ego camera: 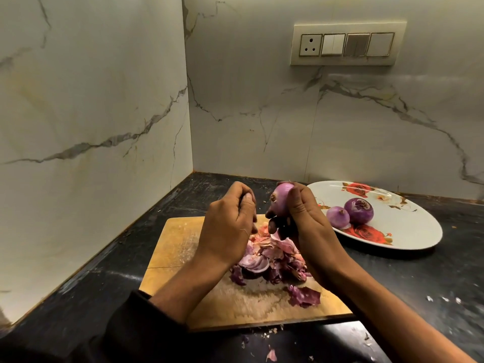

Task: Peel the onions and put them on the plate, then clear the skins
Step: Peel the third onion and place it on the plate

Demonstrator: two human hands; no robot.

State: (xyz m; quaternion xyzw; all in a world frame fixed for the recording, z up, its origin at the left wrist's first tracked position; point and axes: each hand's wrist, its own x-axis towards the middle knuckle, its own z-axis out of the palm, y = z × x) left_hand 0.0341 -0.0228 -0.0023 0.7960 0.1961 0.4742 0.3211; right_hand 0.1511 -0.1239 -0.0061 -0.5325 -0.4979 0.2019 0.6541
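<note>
Dark counter (392,284) holds my cutting board (172,247), with skins (272,260) piled mid-board. My right hand (301,218) grips an onion (281,200); my left hand (230,218) is curled, maybe pinching something. Two peeled onions (351,213) sit mid-plate (419,226).

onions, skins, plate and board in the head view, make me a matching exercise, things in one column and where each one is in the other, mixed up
Things
1. onion being peeled
2. two peeled onions
3. pile of skins
4. plate

Places
A. lying on the cutting board
B. on the dark counter, right of the board
C. held up in the right hand
D. resting on the plate

Pairs: 1-C, 2-D, 3-A, 4-B
</note>
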